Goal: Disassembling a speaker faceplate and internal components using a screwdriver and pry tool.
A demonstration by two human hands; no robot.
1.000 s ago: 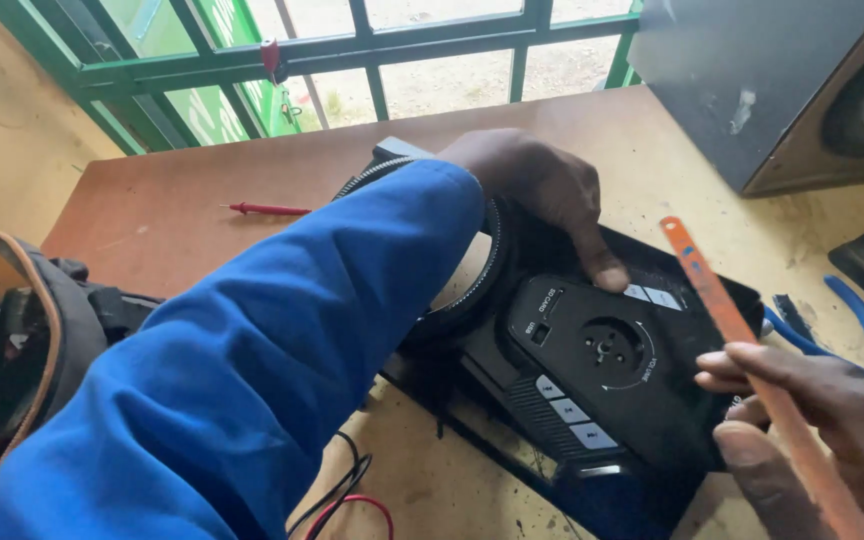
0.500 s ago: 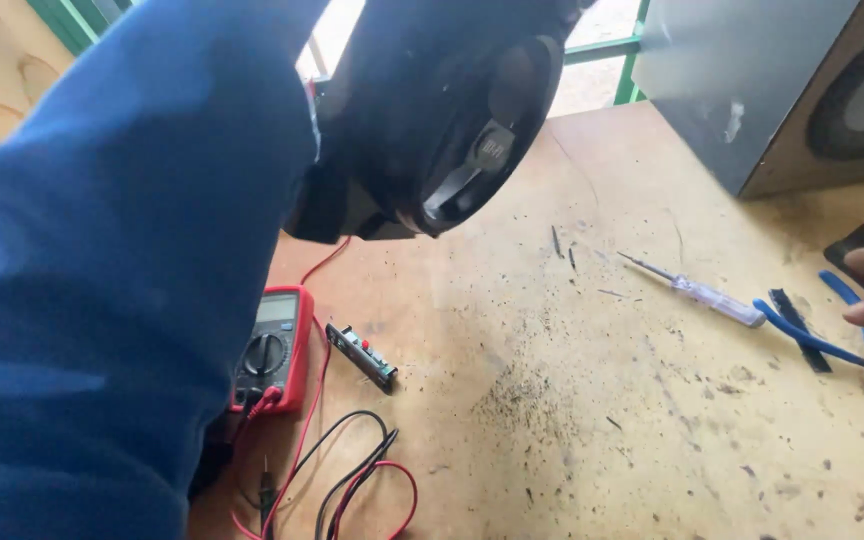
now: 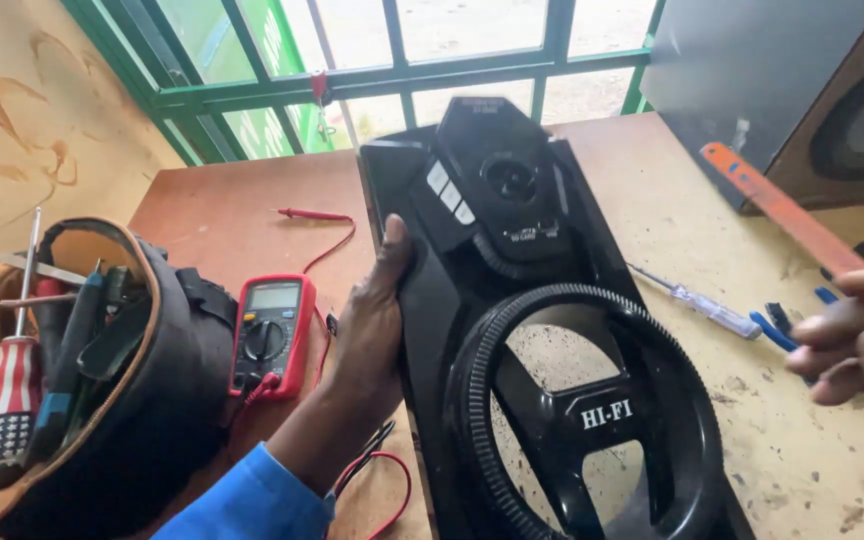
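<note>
one black speaker panel (image 3: 552, 330); one red multimeter (image 3: 272, 335); one tool bag (image 3: 142, 400); one clear-handled screwdriver (image 3: 697, 305) on the table; two hands, left (image 3: 372, 330) and right (image 3: 857, 340)

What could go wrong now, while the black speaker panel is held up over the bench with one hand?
1. Only the left hand grips the black speaker panel, at one edge, so it might slip or tip.
2. The red multimeter and its leads lie right beside the panel; a dropped panel could hit them.
3. The right hand holds an orange strip tool near the panel and might scratch its glossy face.
</note>
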